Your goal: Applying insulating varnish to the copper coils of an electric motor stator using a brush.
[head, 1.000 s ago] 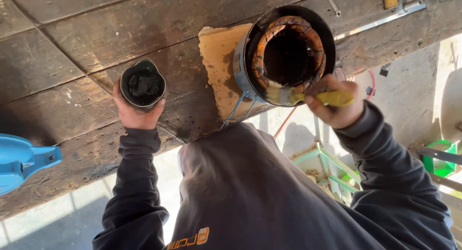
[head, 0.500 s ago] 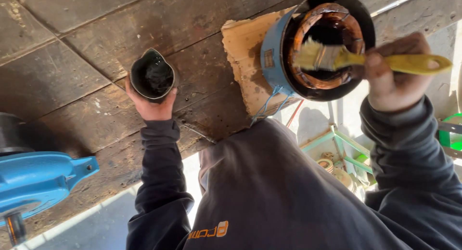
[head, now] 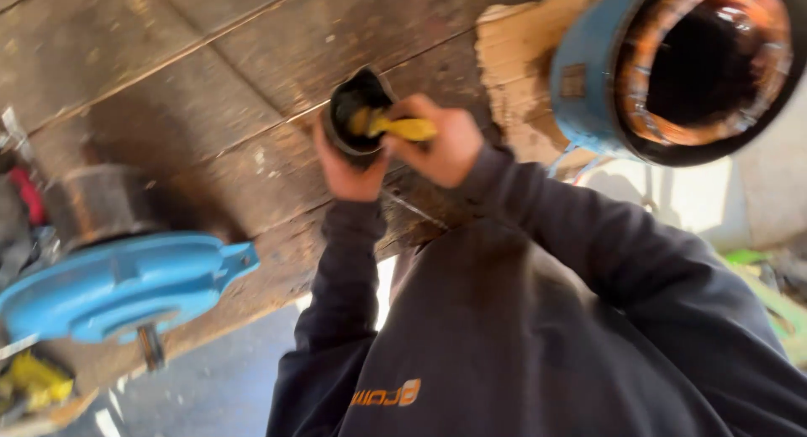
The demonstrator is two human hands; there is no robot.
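The right hand [head: 441, 147] is now gripping the yellow-handled brush [head: 395, 126], moved from the blue motor housing [head: 588, 92], dipping it into the dark cup [head: 357, 109]; the left hand [head: 349, 172] is clasping that cup over the wooden worktop [head: 168, 84]; reloading the brush, seemingly.

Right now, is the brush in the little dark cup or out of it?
In. The yellow-handled brush has its bristle end dipped inside the dark cup, held by the left hand; the right hand grips the handle.

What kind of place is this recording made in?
Probably a motor repair workshop: a worn wooden bench carries a blue motor housing with copper windings showing and a blue end cover.
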